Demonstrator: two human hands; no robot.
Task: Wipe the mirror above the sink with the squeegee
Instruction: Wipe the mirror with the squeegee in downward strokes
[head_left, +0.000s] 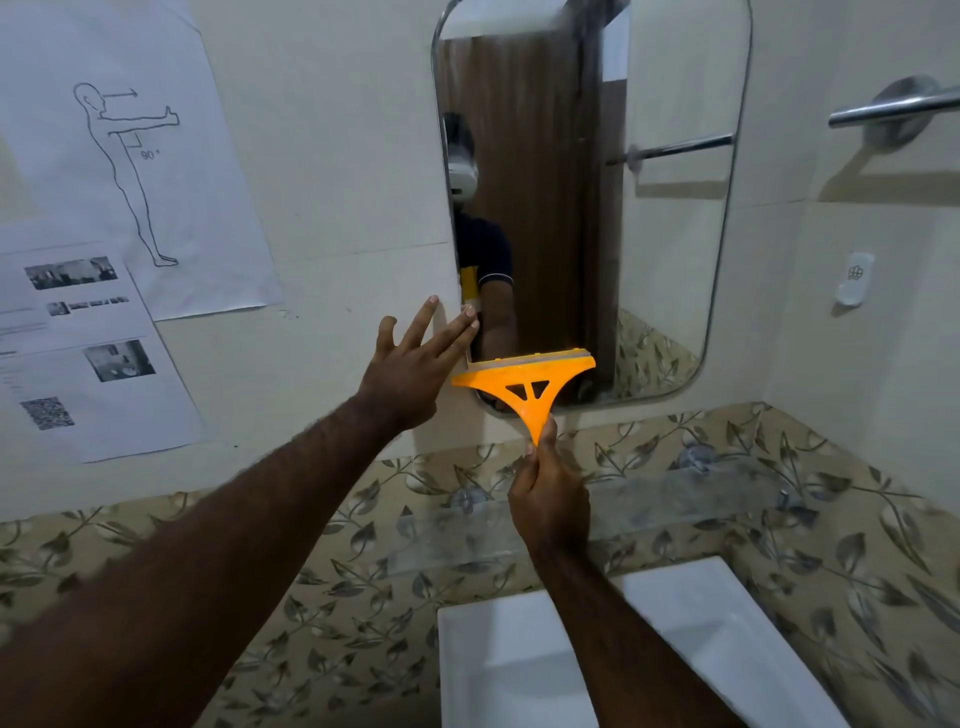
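A tall mirror (670, 218) with rounded corners and a metal rim hangs on the pale wall above the white sink (691, 613). My right hand (549, 499) grips the narrow handle end of an orange squeegee (524, 382), whose blade lies across the mirror's lower left corner. My left hand (413, 364) is stretched out with fingers spread, its fingertips at the mirror's left edge, just left of the squeegee. A person's reflection shows in the mirror's left part.
A clear glass shelf (675, 506) runs below the mirror over leaf-patterned tiles (831, 519). Paper sheets (130, 208) are taped to the wall at left. A metal towel bar (893, 111) and a small white wall hook (854, 278) sit at right.
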